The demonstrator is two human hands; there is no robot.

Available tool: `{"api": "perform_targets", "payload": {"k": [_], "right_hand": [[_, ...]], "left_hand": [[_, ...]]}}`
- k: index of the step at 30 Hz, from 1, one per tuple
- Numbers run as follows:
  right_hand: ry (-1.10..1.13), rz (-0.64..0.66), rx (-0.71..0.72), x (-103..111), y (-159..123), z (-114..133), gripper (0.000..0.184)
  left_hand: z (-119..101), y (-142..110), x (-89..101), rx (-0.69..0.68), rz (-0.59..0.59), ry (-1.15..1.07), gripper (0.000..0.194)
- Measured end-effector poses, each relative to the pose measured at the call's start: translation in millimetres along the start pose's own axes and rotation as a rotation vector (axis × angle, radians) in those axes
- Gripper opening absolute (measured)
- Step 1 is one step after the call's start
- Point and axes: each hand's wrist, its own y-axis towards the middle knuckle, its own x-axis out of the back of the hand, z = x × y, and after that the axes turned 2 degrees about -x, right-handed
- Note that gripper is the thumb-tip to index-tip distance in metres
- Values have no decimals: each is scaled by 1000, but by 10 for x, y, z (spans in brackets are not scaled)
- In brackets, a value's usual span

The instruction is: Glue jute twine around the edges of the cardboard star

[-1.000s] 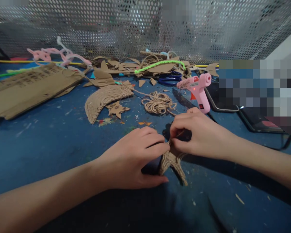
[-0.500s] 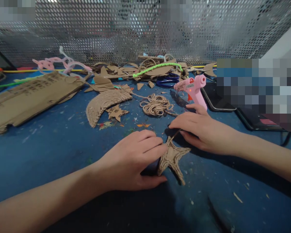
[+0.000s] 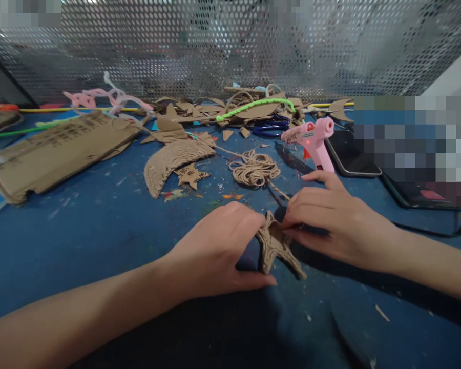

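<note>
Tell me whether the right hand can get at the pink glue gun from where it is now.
Probably yes. The right hand pinches the twine-wrapped star just in front of the glue gun, with only bare blue table between them. It would have to let go of the star first.

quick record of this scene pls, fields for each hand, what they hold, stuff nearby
left hand: grips twine-wrapped star from its left
right hand: pinches the star's right side
twine coil: behind the hands, strand runs toward the star
glue gun: pink, standing beyond right hand
surface: blue table, cardboard scraps at back
</note>
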Motion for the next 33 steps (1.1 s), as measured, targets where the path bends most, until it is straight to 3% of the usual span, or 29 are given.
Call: {"api": "perform_targets", "payload": {"k": [5, 10, 15, 25, 33], "right_hand": [[-8, -25, -52, -107, -22, 60, 17], [23, -8, -84, -120, -18, 45, 16], [-40, -45, -121, -110, -1, 59, 13], [17, -19, -136, -92, 39, 205, 12], [68, 39, -124, -119, 43, 241, 15]], "left_hand": [[-81, -26, 33, 27, -55, -97, 61], [39, -34, 64, 186, -15, -200, 16], [158, 31, 24, 124, 30, -195, 33], [81, 44, 18, 158, -2, -264, 10], [52, 45, 10, 166, 0, -225, 11]]}}
